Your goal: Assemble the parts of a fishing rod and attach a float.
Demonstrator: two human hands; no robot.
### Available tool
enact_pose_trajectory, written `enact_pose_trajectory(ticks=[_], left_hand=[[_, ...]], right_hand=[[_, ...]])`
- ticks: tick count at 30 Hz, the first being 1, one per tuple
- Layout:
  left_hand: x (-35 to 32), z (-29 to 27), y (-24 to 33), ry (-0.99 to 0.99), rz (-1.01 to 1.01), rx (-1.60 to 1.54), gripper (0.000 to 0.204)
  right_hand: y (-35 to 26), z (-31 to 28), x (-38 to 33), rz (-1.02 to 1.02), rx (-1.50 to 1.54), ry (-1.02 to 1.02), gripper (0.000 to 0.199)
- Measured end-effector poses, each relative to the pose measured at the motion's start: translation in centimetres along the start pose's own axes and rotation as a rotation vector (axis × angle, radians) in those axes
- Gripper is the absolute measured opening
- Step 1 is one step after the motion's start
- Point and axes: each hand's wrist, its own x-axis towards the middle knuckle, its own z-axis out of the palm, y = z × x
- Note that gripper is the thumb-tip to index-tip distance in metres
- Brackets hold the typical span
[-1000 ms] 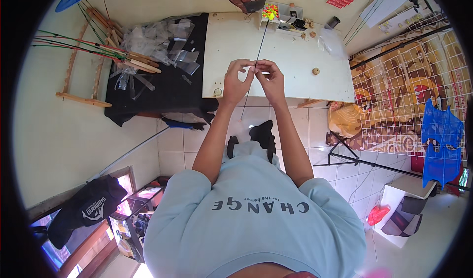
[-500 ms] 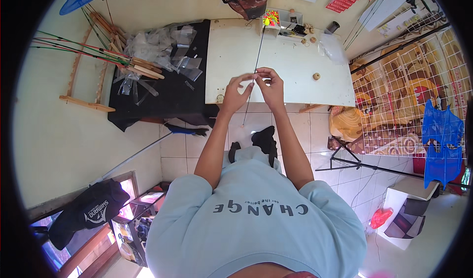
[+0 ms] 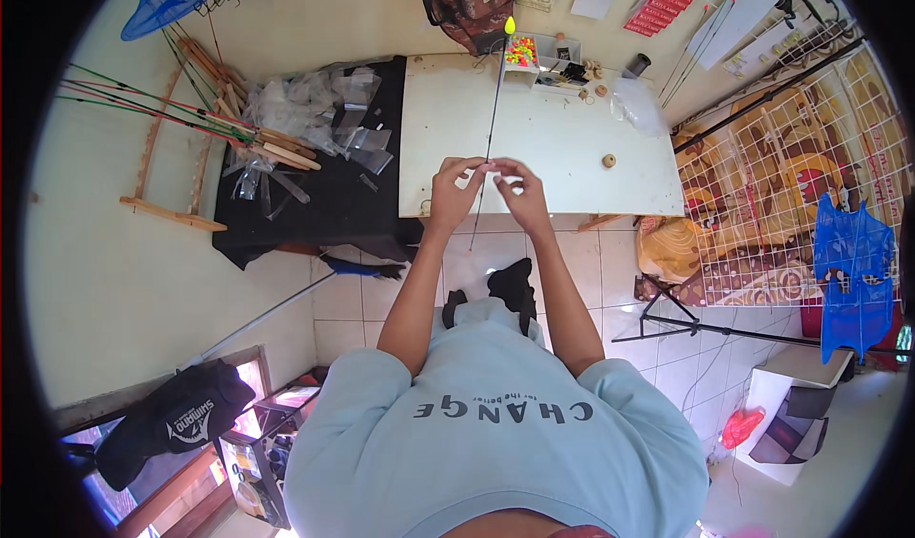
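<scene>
The left hand point(image 3: 455, 193) and the right hand point(image 3: 520, 191) both pinch a thin dark rod point(image 3: 489, 138) with closed fingertips. The rod is long and straight with a yellow-green tip, and it lies over the white table point(image 3: 553, 147).

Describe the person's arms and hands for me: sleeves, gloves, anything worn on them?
Both forearms are bare from the elbow down. The left hand and right hand wear no gloves, and no watch, ring or band shows at this size. Short sleeves of a loose light blue T-shirt cover the upper arms; the shirt has dark lettering across it.
</scene>
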Motion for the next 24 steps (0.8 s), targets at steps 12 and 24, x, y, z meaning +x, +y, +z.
enact_pose_trajectory(ticks=[12, 24], left_hand=[[2.1, -0.5, 4.4, 0.026, 0.049, -0.134, 0.034], [-2.0, 1.3, -4.0, -0.223, -0.176, 0.102, 0.016]], right_hand=[[0.7, 1.3, -0.6, -0.028, -0.126, 0.082, 0.015], [-7.6, -0.6, 3.1, -0.289, -0.011, 0.216, 0.016]])
